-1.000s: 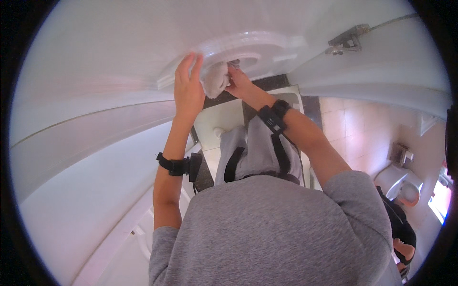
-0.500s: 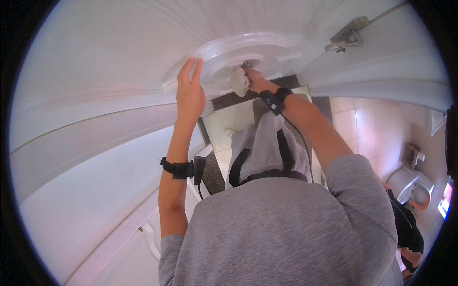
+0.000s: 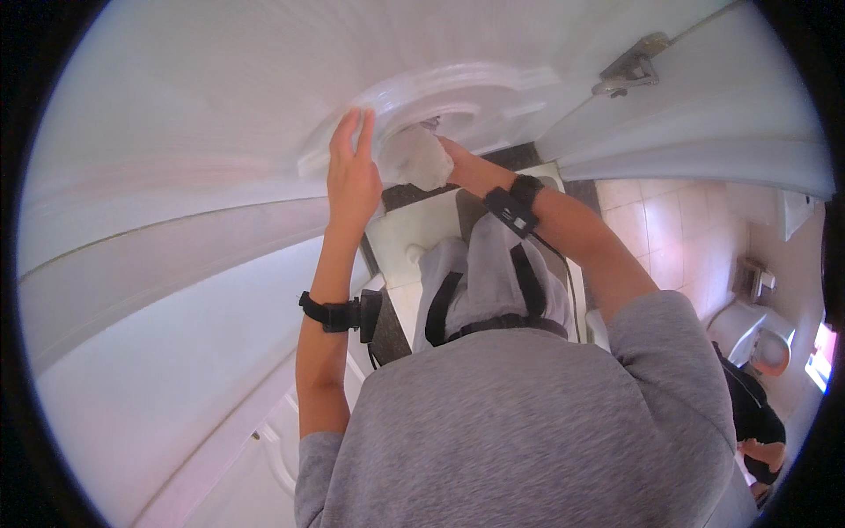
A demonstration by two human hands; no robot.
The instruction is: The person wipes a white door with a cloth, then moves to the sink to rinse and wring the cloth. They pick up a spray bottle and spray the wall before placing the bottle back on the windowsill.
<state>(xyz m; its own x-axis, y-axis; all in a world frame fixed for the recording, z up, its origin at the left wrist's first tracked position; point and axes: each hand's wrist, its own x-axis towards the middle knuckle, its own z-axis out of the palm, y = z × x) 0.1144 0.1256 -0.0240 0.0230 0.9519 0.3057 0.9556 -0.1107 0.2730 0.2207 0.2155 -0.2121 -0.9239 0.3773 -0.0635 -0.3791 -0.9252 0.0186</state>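
Observation:
My left hand (image 3: 354, 172) is raised against the white door (image 3: 220, 114), its fingers stretched out near the left end of a curved raised moulding (image 3: 449, 77). It holds nothing. Below that curve, my right hand (image 3: 455, 161) is closed on a crumpled whitish cloth (image 3: 421, 160) held at the door's lower panel. The cloth hangs loosely to the left of the fingers and hides part of the panel. Some of my right fingers are out of sight behind it. Each of my wrists wears a black strap with a small device.
A metal fitting (image 3: 632, 69) sits at the door's edge, upper right. Beyond the frame lies a tiled floor (image 3: 656, 229) with a white toilet (image 3: 761, 339). A person in dark clothes (image 3: 753, 405) is at the far right. A dark strip (image 3: 519, 158) crosses the floor beneath the door.
My right hand has shifted a little to the left with the cloth, which now spreads wider toward my left hand. My left hand stays nearly where it was.

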